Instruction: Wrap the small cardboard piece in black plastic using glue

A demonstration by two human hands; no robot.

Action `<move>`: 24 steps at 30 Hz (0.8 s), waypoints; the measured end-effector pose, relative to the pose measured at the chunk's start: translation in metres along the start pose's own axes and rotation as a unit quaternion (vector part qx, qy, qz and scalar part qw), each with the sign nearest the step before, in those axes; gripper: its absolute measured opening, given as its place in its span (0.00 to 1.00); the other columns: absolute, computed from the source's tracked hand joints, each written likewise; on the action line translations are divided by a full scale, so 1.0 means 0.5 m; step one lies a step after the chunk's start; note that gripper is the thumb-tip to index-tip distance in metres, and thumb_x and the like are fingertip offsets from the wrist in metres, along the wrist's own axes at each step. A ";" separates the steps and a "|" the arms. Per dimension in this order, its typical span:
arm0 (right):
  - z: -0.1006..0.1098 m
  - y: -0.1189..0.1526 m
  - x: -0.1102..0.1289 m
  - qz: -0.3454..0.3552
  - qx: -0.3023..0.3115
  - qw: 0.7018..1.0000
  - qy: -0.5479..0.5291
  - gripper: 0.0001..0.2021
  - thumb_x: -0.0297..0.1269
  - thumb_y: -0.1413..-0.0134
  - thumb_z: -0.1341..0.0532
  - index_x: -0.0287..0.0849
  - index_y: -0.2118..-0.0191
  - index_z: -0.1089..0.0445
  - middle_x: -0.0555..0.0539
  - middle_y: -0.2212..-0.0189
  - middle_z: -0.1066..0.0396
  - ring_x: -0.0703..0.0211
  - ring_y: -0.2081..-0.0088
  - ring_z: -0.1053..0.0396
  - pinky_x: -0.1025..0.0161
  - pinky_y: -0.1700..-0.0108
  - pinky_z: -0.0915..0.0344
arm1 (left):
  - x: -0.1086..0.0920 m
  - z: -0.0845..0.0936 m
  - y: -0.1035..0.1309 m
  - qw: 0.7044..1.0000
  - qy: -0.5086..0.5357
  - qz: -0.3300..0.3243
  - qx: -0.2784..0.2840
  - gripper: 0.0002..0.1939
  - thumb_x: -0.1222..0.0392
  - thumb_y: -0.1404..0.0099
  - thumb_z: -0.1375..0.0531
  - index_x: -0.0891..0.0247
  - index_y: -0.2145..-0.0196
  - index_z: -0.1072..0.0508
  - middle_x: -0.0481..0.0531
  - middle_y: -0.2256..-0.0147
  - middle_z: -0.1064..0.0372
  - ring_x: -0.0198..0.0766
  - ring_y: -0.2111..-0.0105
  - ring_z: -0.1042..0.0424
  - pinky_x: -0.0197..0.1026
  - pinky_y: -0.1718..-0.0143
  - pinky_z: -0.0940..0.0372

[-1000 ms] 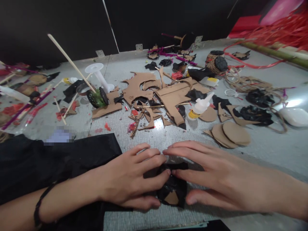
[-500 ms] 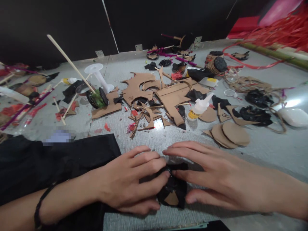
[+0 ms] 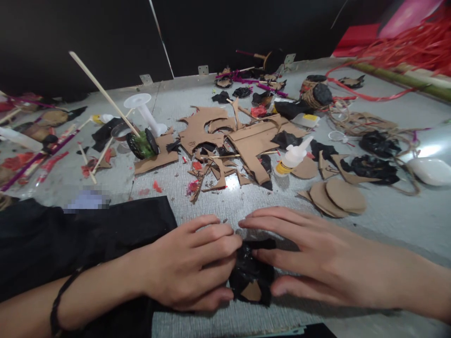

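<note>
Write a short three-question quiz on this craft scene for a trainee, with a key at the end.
1. Multiple choice: what lies between the left hand and the right hand?
A) a coil of brown twine
B) a crinkled glossy black piece with a patch of brown cardboard showing
C) a white plastic spool

2. True or false: beyond the right hand, flat round brown cardboard discs overlap each other.

3. Fill in: the white plastic bottle with a pointed nozzle nearest the right hand carries a ____ label.

Key: 1. B; 2. True; 3. yellow
</note>
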State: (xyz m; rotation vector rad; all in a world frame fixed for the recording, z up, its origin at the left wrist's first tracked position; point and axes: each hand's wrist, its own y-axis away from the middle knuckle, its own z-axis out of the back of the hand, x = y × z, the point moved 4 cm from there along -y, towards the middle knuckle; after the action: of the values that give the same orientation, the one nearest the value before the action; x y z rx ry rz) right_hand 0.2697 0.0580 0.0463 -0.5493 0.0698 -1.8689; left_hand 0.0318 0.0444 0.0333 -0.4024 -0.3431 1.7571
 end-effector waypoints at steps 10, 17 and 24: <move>0.001 0.000 0.000 -0.005 0.006 1.000 -0.002 0.19 0.49 0.22 0.38 0.38 0.51 0.17 0.33 0.38 0.22 0.41 0.34 0.26 0.46 0.33 0.25 | -0.004 0.006 0.001 1.000 -0.002 -0.006 -0.008 0.15 0.56 0.19 0.41 0.69 0.54 0.18 0.60 0.49 0.18 0.48 0.44 0.23 0.49 0.33 0.31; 0.001 0.000 0.000 -0.005 0.002 1.000 0.003 0.19 0.50 0.21 0.40 0.40 0.51 0.17 0.35 0.39 0.22 0.42 0.34 0.26 0.46 0.33 0.25 | 0.000 0.004 -0.004 1.000 -0.016 0.012 -0.013 0.18 0.55 0.16 0.46 0.67 0.52 0.19 0.58 0.51 0.17 0.47 0.45 0.23 0.49 0.35 0.30; 0.000 0.000 0.002 0.000 -0.001 1.000 0.006 0.20 0.49 0.19 0.42 0.38 0.51 0.18 0.34 0.39 0.22 0.41 0.35 0.25 0.47 0.33 0.25 | 0.004 -0.002 -0.003 1.000 0.009 -0.011 0.020 0.22 0.52 0.14 0.49 0.69 0.48 0.19 0.59 0.44 0.17 0.51 0.43 0.24 0.52 0.36 0.33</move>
State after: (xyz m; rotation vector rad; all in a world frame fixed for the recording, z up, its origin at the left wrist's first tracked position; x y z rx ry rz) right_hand 0.2694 0.0571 0.0466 -0.5400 0.0787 -1.8730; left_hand 0.0331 0.0465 0.0326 -0.3846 -0.2974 1.7358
